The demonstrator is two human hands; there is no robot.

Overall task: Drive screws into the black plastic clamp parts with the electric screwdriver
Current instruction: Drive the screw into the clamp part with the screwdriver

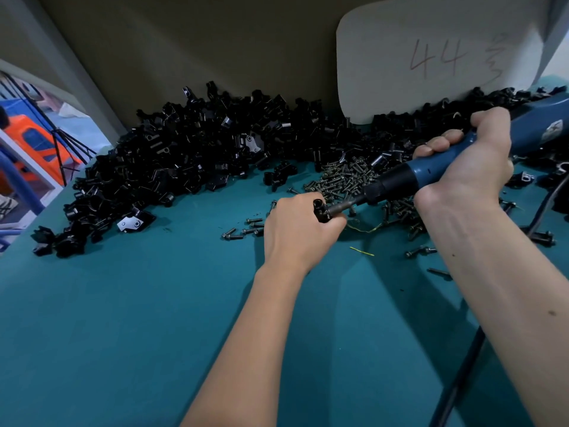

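Left hand fingers curled round black clamp part at desk centre. Right hand grips electric screwdriver, bit at clamp. Near desk open; clamp pile, screws crowd far edge. Screwdriver rear cut off.

— What sort of place is this?
— A factory assembly bench: a teal work mat, a big heap of black plastic parts, a pile of loose screws, and a card hand-marked "44".
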